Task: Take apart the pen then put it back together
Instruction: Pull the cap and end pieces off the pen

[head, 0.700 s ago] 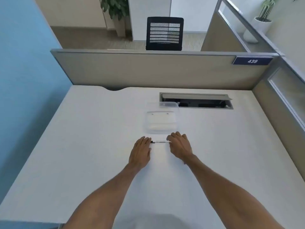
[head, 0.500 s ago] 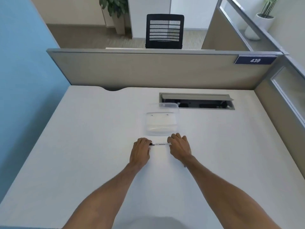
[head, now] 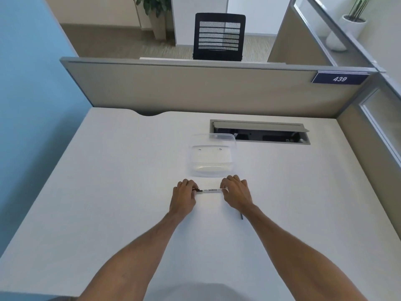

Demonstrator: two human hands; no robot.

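Two hands low over the white counter (head: 108, 192), left hand (head: 183, 197) pinching the dark end of a pen (head: 209, 191), right hand (head: 236, 193) gripping its other end, pen level between them, clear plastic container (head: 211, 157) just beyond, thin dark rod (head: 241, 216) beside the right wrist.

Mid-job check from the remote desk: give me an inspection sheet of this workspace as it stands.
Surface: white desk, bare apart from the items below.
Job's things: pen held level between both hands; a thin dark rod lies by the right wrist, possibly a pen part, too small to tell.
Clutter: clear plastic container just beyond the hands, looks empty.
Grippers: left hand pinches the pen's dark end; right hand grips the other end.
Cables: nothing seen on the desk; cable hatch open, contents unclear.
Surroundings: grey partition with sign 439, black mesh chair behind, blue wall to the left.
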